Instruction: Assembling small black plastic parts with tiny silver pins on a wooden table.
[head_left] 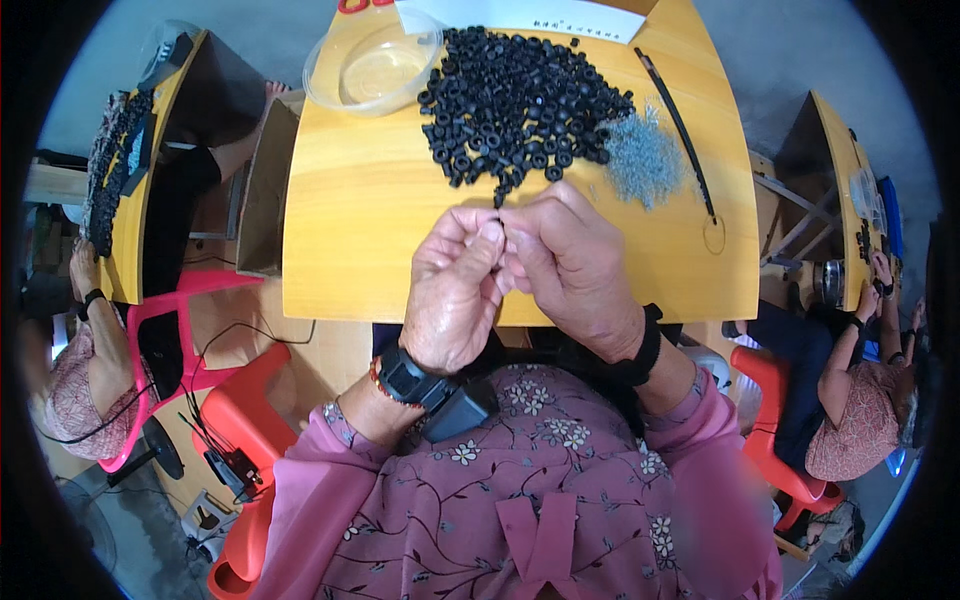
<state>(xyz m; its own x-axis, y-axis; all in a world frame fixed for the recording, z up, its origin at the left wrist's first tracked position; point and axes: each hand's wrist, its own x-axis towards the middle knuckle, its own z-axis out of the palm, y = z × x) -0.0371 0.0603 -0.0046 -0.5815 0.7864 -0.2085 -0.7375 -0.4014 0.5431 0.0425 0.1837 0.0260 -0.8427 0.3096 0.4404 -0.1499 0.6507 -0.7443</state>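
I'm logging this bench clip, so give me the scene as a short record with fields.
surface: yellow table
left hand: fingertips pinched against the right hand, item too small to tell
right hand: fingertips meeting the left
pile: black rings beyond the hands
beside pile: grey bits
bowl: clear, at the table's far left
nearby: other people at tables on both sides

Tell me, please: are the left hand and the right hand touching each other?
Touching. The head view shows the left hand and the right hand pressed together at the fingertips, with no gap, just below the pile of black rings.
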